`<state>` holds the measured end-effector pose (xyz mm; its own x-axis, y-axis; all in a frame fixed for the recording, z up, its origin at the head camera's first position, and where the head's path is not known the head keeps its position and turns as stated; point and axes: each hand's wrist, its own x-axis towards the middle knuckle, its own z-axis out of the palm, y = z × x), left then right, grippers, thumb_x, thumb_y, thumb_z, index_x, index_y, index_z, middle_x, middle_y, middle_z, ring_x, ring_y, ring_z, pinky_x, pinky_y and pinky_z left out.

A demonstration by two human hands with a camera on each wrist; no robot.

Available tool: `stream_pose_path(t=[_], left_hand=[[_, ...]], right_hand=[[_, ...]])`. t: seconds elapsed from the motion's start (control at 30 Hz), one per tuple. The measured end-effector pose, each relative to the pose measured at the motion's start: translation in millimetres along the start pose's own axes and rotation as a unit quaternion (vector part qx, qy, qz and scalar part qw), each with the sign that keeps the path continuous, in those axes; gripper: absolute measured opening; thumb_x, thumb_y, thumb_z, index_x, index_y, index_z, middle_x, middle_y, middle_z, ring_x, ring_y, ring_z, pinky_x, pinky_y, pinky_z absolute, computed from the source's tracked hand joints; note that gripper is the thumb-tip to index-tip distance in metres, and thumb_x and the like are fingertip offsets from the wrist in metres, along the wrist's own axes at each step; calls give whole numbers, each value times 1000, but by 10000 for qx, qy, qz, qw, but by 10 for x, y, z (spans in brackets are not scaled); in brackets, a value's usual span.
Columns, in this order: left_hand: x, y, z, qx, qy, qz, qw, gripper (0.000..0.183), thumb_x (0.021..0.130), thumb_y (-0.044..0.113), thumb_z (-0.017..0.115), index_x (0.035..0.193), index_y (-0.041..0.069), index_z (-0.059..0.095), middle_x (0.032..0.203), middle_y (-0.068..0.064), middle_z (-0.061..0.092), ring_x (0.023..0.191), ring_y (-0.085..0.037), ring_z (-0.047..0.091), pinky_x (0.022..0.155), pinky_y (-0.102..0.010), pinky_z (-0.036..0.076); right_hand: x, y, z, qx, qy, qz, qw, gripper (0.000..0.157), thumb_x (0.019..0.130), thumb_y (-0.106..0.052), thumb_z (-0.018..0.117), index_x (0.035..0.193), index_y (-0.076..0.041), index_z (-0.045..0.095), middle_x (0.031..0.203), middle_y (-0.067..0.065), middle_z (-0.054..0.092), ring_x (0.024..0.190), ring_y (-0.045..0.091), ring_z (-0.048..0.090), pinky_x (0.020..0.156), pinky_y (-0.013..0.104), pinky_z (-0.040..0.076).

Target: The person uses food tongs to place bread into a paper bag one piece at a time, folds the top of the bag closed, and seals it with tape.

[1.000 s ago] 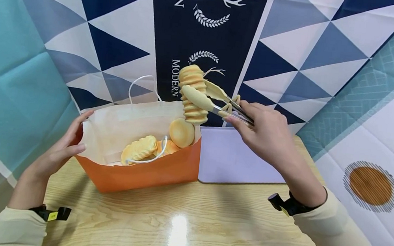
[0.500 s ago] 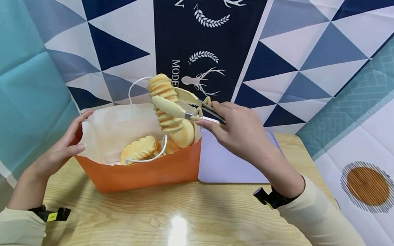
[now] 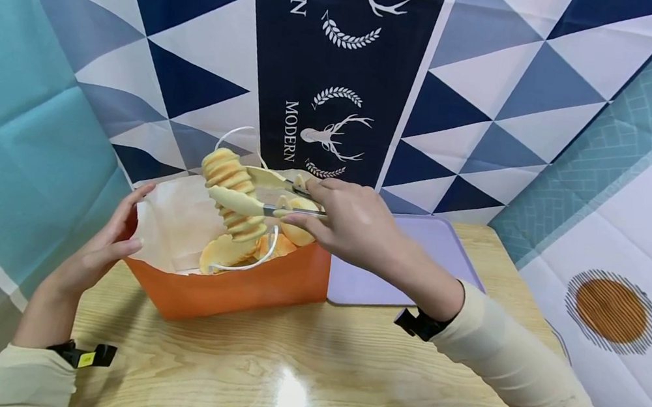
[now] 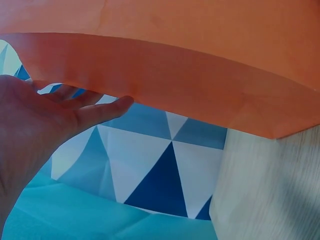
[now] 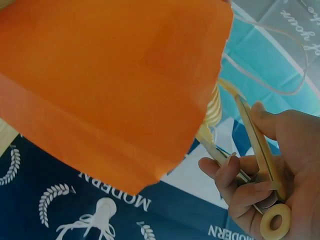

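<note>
An orange paper bag (image 3: 234, 296) with a pale inside lies on its side, mouth up toward me. My left hand (image 3: 106, 244) rests against its left end, thumb and fingers extended; the left wrist view shows them along the bag's orange wall (image 4: 150, 75). My right hand (image 3: 353, 222) grips a pair of tongs (image 3: 238, 201), and their cream tips pinch a ridged, twisted bread roll (image 3: 244, 227) over the bag's mouth. Below it lies another ridged bread (image 3: 221, 252), partly covered. A round bun (image 3: 302, 235) sits at the right end, partly behind the tongs.
A lilac tray (image 3: 365, 283) lies on the wooden table (image 3: 216, 363) just right of the bag. White cord handles (image 3: 258, 261) stick out at the bag's mouth. Patterned cloth (image 3: 196, 79) hangs behind and at both sides.
My right hand has carried the tongs and the bread roll left and down, from above the bag's right end to over its middle. The left hand stays in place.
</note>
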<state>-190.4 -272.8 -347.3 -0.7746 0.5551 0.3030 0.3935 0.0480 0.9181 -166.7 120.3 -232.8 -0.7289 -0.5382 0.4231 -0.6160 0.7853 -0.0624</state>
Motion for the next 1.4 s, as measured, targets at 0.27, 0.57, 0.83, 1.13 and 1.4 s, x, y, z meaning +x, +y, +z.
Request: stream_pose_path(t=[0.27, 0.57, 0.83, 1.13, 1.4], left_hand=[[27, -13, 20, -103, -42, -80, 9999, 79, 93, 1, 38, 160, 18, -1, 157, -18, 8, 136, -31, 20, 100, -13, 39], [62, 28, 46, -44, -19, -148, 9999, 80, 93, 1, 39, 160, 18, -1, 156, -21, 9, 135, -36, 18, 101, -13, 38], [63, 14, 39, -53, -65, 63, 9999, 78, 92, 1, 39, 160, 16, 1, 155, -20, 10, 134, -35, 19, 99, -12, 39], [52, 5, 46, -82, -56, 78, 9999, 78, 92, 2, 39, 159, 16, 2, 157, -19, 7, 136, -34, 16, 100, -13, 38], [14, -23, 51, -143, 90, -59, 9998, 78, 93, 3, 37, 160, 17, 0, 156, -23, 8, 135, -36, 18, 100, -14, 39]], right_hand=[[-9, -21, 72, 101, 251, -49, 9996, 42, 92, -54, 60, 98, -13, 67, 83, -4, 62, 59, 11, 51, 48, 30, 45], [-103, 63, 14, 112, 201, 328, 9992, 62, 90, -60, 59, 127, -10, 68, 102, 2, 71, 69, 11, 56, 57, 33, 52], [-292, 281, -121, 190, 252, 931, 9952, 73, 89, -65, 56, 136, -9, 61, 117, 7, 69, 69, 14, 53, 58, 34, 46], [-656, 770, -194, -105, 501, 1571, 9863, 72, 90, -62, 56, 131, -3, 63, 82, 6, 61, 61, 22, 50, 51, 39, 40], [-1109, 1269, -236, -281, 564, 2391, 9689, 71, 91, -58, 58, 130, 1, 60, 83, 15, 60, 68, 29, 50, 54, 44, 37]])
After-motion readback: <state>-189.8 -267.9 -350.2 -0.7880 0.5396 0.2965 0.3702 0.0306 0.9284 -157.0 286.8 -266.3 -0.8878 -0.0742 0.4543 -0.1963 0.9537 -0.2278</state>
